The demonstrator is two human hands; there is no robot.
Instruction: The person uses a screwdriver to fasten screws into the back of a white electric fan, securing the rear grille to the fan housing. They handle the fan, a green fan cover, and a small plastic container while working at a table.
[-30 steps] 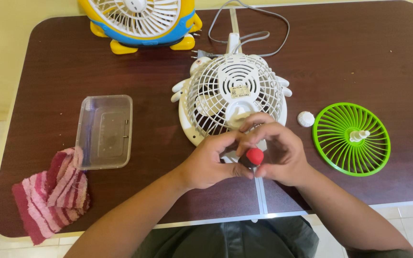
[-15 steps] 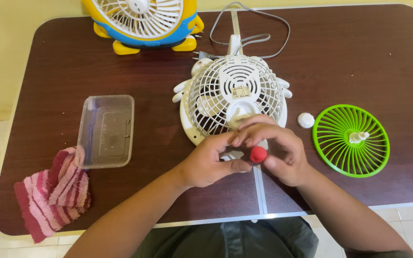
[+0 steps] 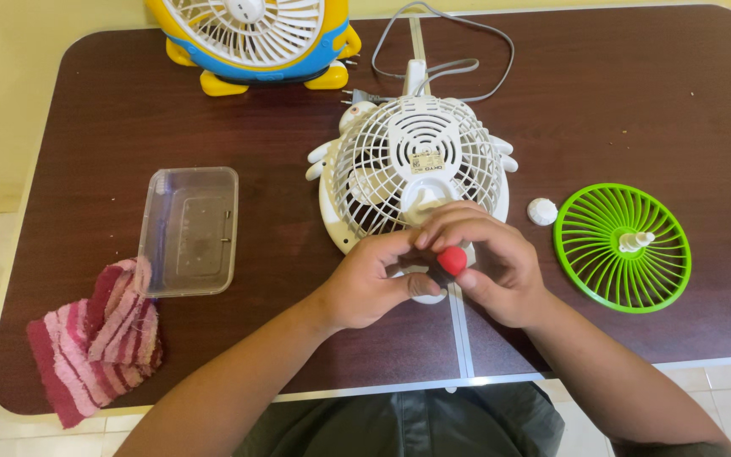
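Note:
A white table fan [image 3: 416,161] lies face down on the dark brown table [image 3: 653,101], its rear grille up. At the fan's near edge my right hand [image 3: 501,271] is closed around a small screwdriver with a red handle end [image 3: 453,260], which stands nearly upright; its tip is hidden by my fingers. My left hand [image 3: 370,283] pinches the white foot of the fan right beside the tool, fingertips touching my right fingers.
A green fan grille [image 3: 622,247] with a white hub lies to the right, a small white cap [image 3: 541,211] beside it. A clear plastic container [image 3: 186,230] and a pink striped cloth [image 3: 95,338] lie left. A yellow-and-blue fan [image 3: 251,38] and a grey cable [image 3: 442,63] are at the back.
The red handle end has moved slightly up toward the fan, and my right fingers have shifted around it. Both hands stay at the fan's near edge.

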